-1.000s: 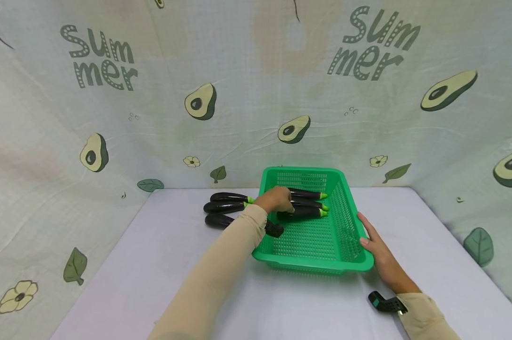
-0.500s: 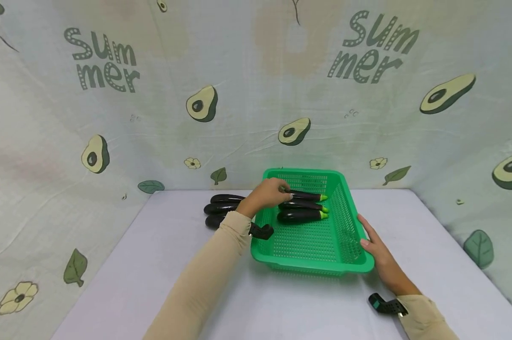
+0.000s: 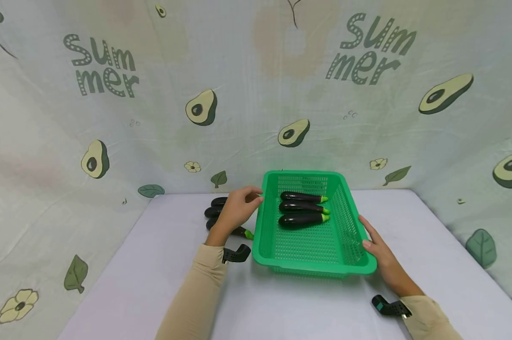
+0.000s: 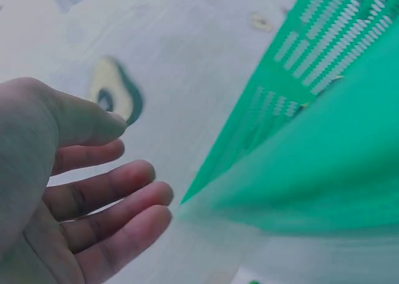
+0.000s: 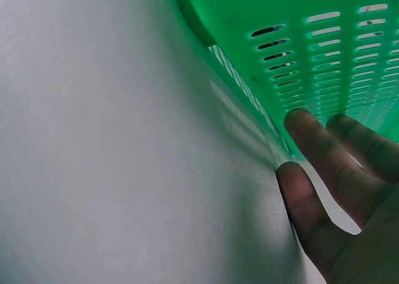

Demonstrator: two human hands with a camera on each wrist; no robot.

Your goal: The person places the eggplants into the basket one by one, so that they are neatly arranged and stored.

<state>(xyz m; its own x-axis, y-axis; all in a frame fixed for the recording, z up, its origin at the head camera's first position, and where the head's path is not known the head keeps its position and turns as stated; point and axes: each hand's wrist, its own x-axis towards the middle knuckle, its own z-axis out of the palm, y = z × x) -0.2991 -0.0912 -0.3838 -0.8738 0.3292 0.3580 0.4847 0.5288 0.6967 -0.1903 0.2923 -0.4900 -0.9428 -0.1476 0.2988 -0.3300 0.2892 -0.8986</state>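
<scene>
Three dark purple eggplants (image 3: 298,220) with green stem ends lie in a row inside the green plastic basket (image 3: 307,268). More eggplants (image 3: 211,212) lie on the table left of it, partly covered by my left hand (image 3: 237,206). That hand is empty beside the basket's left rim, over these eggplants; the left wrist view shows its fingers (image 4: 134,184) loosely bent. My right hand (image 3: 385,262) holds the basket's right side, thumb on the rim. From the right wrist view, its fingertips (image 5: 299,123) rest against the slotted outer wall.
A white table (image 3: 154,264) lies beneath everything. Behind it hangs a printed cloth (image 3: 247,85) with avocados and lettering. Each wrist wears a black strap device, the left one (image 3: 236,253) close to the basket's front left corner.
My left hand has come up out of the basket and moved left past its rim, leaving three eggplants in full view there. The right hand stays at the basket's right side.
</scene>
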